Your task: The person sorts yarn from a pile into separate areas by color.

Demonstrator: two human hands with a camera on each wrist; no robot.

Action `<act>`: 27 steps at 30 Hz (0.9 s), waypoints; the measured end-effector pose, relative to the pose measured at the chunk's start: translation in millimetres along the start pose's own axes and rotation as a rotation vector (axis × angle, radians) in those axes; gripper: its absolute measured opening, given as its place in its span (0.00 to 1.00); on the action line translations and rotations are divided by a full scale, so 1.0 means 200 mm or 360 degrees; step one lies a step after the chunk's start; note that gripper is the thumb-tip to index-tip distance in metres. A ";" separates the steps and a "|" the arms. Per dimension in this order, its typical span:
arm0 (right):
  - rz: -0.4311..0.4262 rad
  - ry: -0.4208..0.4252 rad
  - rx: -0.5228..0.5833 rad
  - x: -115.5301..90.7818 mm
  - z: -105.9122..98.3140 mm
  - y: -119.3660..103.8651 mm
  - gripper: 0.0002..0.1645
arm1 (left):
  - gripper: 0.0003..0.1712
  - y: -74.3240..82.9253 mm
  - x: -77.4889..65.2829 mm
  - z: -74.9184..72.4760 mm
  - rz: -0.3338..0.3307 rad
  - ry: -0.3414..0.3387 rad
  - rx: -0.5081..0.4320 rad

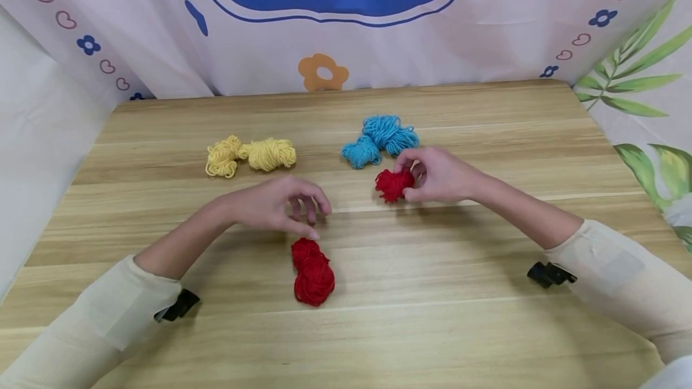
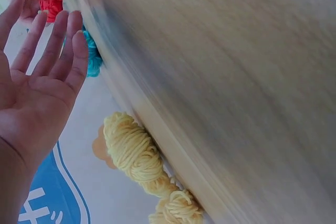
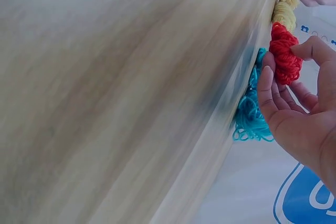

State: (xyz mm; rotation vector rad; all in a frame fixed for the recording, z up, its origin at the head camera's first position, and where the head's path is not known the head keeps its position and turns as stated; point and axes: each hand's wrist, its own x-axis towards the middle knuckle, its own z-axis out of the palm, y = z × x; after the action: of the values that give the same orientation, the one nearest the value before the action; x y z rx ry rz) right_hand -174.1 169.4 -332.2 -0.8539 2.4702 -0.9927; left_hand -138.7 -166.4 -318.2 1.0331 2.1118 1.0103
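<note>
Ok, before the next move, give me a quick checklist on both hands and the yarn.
1. Right grip has the single red bundle: ok, pinched between thumb and fingers.
2. That bundle lifted off the table: cannot tell.
3. Left grip free: ok, holding nothing.
4. All red yarn together: not ok; the red pair lies apart, nearer the person.
5. Yellow yarn separate from blue yarn: ok, bare tabletop between them.

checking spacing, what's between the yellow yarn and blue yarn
In the head view, only bare tabletop lies between the yellow yarn and blue yarn.
</note>
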 end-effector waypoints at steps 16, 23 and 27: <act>0.0072 0.0068 0.0111 -0.02 -0.05 0.04 0.18 | 0.21 -0.02 -0.01 0.00 -0.0044 -0.0133 -0.0073; 0.0080 0.0118 0.0154 -0.02 -0.07 0.06 0.19 | 0.20 -0.04 -0.01 0.01 -0.0011 -0.0240 -0.0170; 0.0092 0.0121 0.0156 -0.03 -0.08 0.06 0.19 | 0.17 -0.04 -0.01 0.01 0.0009 -0.0296 -0.0202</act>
State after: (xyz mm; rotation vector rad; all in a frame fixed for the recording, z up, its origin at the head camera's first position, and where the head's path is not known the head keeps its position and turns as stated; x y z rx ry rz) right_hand -182.2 188.2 -328.1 -0.7218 2.4707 -1.1354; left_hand -139.5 -171.1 -324.8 1.0288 1.8720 0.9970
